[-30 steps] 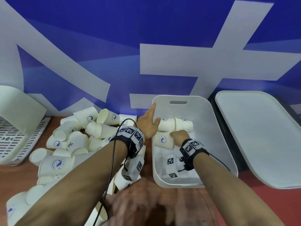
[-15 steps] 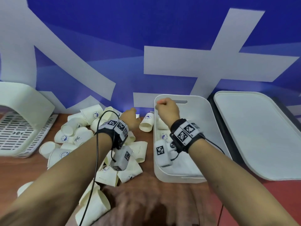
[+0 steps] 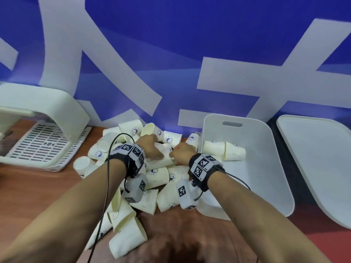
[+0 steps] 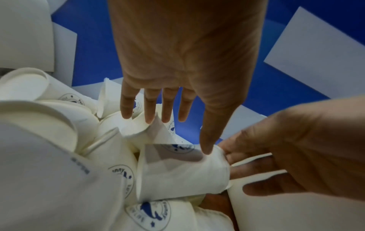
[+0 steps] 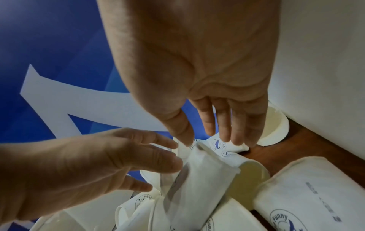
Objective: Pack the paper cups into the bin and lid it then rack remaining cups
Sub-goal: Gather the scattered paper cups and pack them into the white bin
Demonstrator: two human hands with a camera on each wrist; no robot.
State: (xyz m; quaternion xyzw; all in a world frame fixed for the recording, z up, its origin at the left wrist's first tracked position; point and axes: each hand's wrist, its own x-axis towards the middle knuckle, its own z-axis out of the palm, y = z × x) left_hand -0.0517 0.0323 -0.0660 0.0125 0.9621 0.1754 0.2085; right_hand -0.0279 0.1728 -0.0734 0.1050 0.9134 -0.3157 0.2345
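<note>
Several cream paper cups (image 3: 158, 174) with blue logos lie in a heap on the wooden table, left of the white bin (image 3: 273, 168). Three cups (image 3: 214, 149) lie on their sides at the bin's far end. Both hands hover over the middle of the heap, close together. My left hand (image 3: 152, 150) has straight fingers, and its thumb touches a lying cup (image 4: 181, 170). My right hand (image 3: 181, 152) reaches in from the right with loosely extended fingers (image 5: 237, 137) that touch the cups. It faces the same cup (image 5: 197, 179). Neither hand grips anything.
The white lid (image 3: 315, 164) lies flat to the right of the bin. A white slotted rack (image 3: 41, 141) stands at the far left. A blue and white wall runs right behind the table. More cups (image 3: 129, 240) lie toward the front edge.
My right hand has come out of the bin and moved left onto the heap. My left hand stays over the heap and now meets the right at one cup.
</note>
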